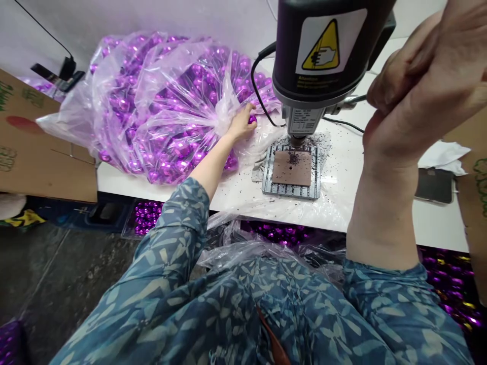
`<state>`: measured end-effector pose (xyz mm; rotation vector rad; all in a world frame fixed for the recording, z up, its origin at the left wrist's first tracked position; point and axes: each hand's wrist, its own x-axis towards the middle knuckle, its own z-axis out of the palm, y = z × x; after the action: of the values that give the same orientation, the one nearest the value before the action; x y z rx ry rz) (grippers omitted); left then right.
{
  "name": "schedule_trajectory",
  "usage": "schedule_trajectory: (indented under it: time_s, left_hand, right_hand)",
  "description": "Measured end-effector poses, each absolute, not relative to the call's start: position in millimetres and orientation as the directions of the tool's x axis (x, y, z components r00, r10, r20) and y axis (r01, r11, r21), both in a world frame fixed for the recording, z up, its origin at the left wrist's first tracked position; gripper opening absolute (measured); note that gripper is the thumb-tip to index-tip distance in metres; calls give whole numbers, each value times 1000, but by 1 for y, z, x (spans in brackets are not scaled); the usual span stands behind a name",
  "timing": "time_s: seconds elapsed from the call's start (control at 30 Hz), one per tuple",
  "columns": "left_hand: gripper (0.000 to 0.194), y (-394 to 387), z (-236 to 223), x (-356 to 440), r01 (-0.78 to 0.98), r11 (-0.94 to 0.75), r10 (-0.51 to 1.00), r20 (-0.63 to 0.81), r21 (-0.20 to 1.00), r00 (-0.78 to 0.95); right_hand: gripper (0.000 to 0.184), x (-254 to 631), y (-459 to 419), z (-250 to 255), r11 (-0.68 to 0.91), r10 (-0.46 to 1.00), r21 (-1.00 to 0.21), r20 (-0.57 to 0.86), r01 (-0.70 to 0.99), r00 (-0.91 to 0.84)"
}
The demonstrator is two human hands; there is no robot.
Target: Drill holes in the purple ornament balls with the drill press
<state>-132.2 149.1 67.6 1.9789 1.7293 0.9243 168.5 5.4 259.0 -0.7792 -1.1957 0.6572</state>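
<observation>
My left hand (242, 123) is at the gathered mouth of a clear plastic bag (163, 106) full of shiny purple balls. A single purple ball (252, 119) shows between its thumb and fingers. Raised at the right, my right hand (414, 81) is closed around the end of the metal feed lever (356, 99) of a small drill press (327, 91); the lever's end is hidden in my fist. Under the drill chuck (297, 140), a flat brown block (291, 172) with a small hole lies on the slotted grey base plate (269, 188). Dark shavings surround it.
A cardboard box (41, 147) stands left, another cardboard panel (474, 203) right. A phone (435, 185) and white tissue (443, 156) lie on the white table (335, 218). A black cable (255, 83) loops beside the drill. Below the table edge are more purple balls (279, 232).
</observation>
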Motion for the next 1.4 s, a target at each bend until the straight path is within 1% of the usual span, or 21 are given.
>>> schedule_trajectory:
  time_s: [0.13,0.17,0.23,0.33,0.4,0.5,0.6,0.67,0.73,0.77,0.87,0.9,1.0,1.13,1.23,1.4]
  left_hand:
    - [27,113,68,-120,764,-112,986,166,636,7]
    - [24,103,66,-116,767,-107,987,163,633,4]
    - [22,87,61,-106,756,-127,977,212,642,-15]
    - [31,81,53,-90,717,-209,953,304,665,-5]
    - [35,90,48,-81,695,-236,959,278,679,53]
    - [42,107,47,-74,646,-198,978,194,737,78]
    - [50,112,50,-77,546,-142,985,172,826,-3]
    - [48,104,56,-82,446,-127,979,185,886,-90]
    - [41,88,62,-87,325,-100,978,152,940,-140]
    - [37,78,65,-89,255,-69,986,105,964,-129]
    - [29,46,70,-87,76,37,999,-36,996,-14]
    - [30,36,70,-83,47,44,999,-45,998,13]
    - [38,14,66,-64,32,-8,999,6,999,36]
    - [47,6,53,-40,-32,-37,996,40,999,79]
    - [55,10,43,-30,-69,-27,997,32,997,74]
    - [68,16,32,-24,-94,-63,995,70,994,72]
  right_hand:
    - [101,167,5,257,585,793,-811,565,-25,226]
    - [101,166,6,256,588,791,-809,569,-20,223]
    - [98,165,6,254,591,789,-806,573,-24,221]
    - [98,165,6,255,591,787,-806,569,-26,236]
    - [104,166,6,256,582,792,-812,558,-32,246]
    - [105,167,8,258,581,795,-813,558,-36,238]
    - [102,169,10,257,609,781,-791,585,-57,221]
    - [103,169,11,256,609,783,-789,583,-76,217]
    - [107,168,9,257,592,796,-801,564,-86,220]
    - [109,167,7,258,583,801,-807,555,-88,223]
    - [107,164,4,261,565,810,-822,537,-70,237]
    - [105,163,4,261,559,812,-827,534,-54,235]
    - [99,165,8,258,574,799,-819,559,-4,220]
    - [94,169,14,251,602,775,-798,594,35,216]
    - [96,168,14,252,614,767,-788,609,42,201]
    - [107,167,13,256,618,773,-785,596,-47,217]
